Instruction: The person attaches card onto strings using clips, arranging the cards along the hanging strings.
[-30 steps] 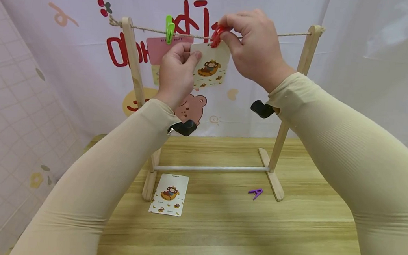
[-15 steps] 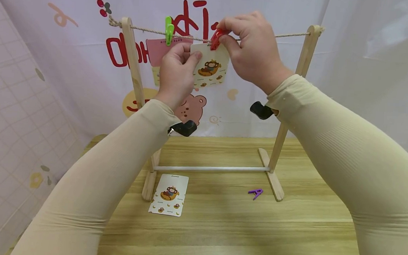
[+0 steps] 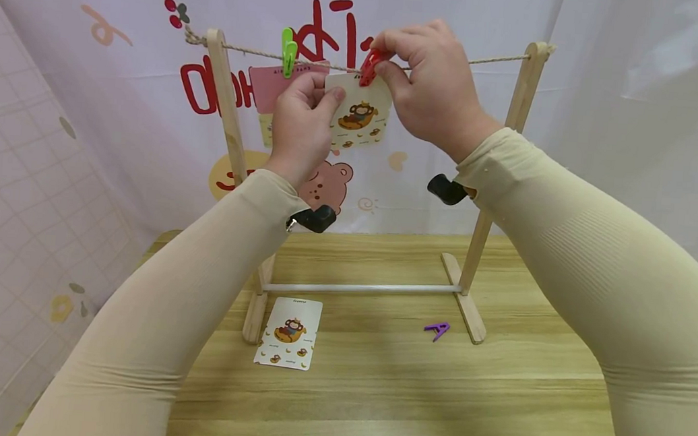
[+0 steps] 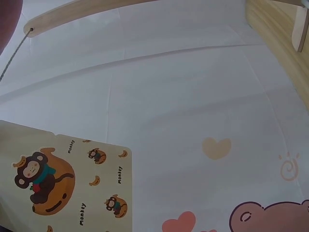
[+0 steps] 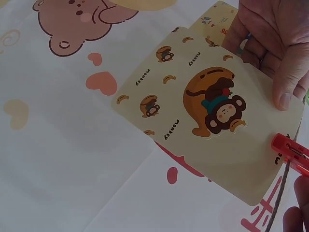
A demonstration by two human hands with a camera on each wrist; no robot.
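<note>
My left hand [image 3: 303,127] pinches the left edge of a cream monkey card [image 3: 363,114], thumb in front. At the card's top edge, my right hand [image 3: 440,82] pinches a red clothespin [image 3: 369,67] between thumb and finger. In the right wrist view the clothespin [image 5: 289,149] straddles the card's edge beside the rope [image 5: 277,203]. Left of it, a green clothespin [image 3: 289,55] holds a pink-and-yellow card [image 3: 266,94] on the rope; my left hand partly covers that card. The left wrist view shows the monkey card [image 4: 63,179] hanging flat.
The rope runs between two wooden posts [image 3: 522,95] of a stand with a white crossbar [image 3: 362,288]. A second monkey card [image 3: 289,333] lies on the wooden table [image 3: 397,404] at the stand's left foot. A purple clothespin [image 3: 437,330] lies near the right foot.
The red clothespin and right hand have dipped slightly, the clothespin sitting a little lower over the card's top edge. The left hand keeps its hold on the card.
</note>
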